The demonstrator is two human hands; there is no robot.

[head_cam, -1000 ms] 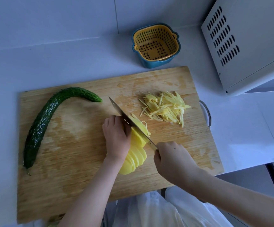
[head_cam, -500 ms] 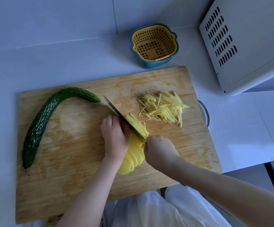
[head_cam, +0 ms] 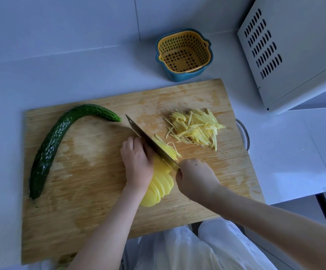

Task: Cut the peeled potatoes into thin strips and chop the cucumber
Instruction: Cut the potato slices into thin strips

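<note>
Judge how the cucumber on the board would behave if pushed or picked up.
The cucumber looks whole and firm, so it would probably lift stiffly as one piece. Its strong curve likely stops it rolling freely; a push may pivot it. Glossy skin and the damp-looking cutting board suggest some slipperiness.

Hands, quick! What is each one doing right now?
Left hand: curled fingers hold the potato slices down.
Right hand: closed, gripping the knife.
</note>
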